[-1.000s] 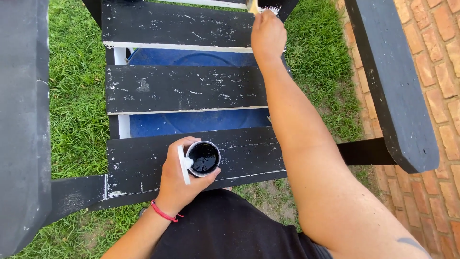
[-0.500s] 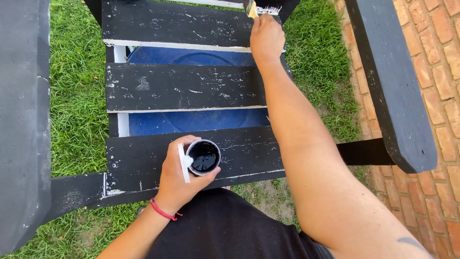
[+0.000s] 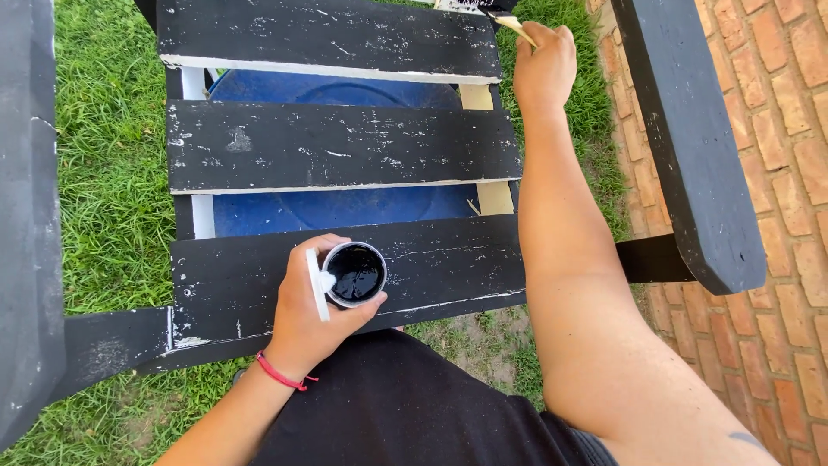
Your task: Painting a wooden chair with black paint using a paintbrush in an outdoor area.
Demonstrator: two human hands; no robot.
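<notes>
Here, the left hand (image 3: 315,306) is wrapping around a small open cup of black paint (image 3: 354,274), fingers curled about its wall and thumb pressing the near side, and is resting it on the nearest black slat (image 3: 448,263) of a slatted wooden piece, roughly midway along that slat and close to its front edge. A white lid or flap (image 3: 316,285) is standing up against the cup's left side, under the thumb. The cup is looking light and thin-walled, likely plastic, so it is probably flexing under a hard squeeze; being brim-open and filled with liquid, it is calling for a level, gentle grip around the wall, below the rim, where wet paint could be making it slippery. The right hand (image 3: 545,67) is reaching to the far right corner, by the right end of the farthest slat (image 3: 328,39), fingers pinching the pale wooden handle of a thin brush (image 3: 516,26); the bristle end is running off the top of the view, so I cannot tell what it is touching. The brush seems stiff and very light, best held pencil-like on the bare handle. A middle slat (image 3: 345,145) with scuffed paint is lying between, a blue round thing (image 3: 336,207) is showing through the gaps, and grass (image 3: 112,155) and brick paving (image 3: 776,173) are flanking the piece.
</notes>
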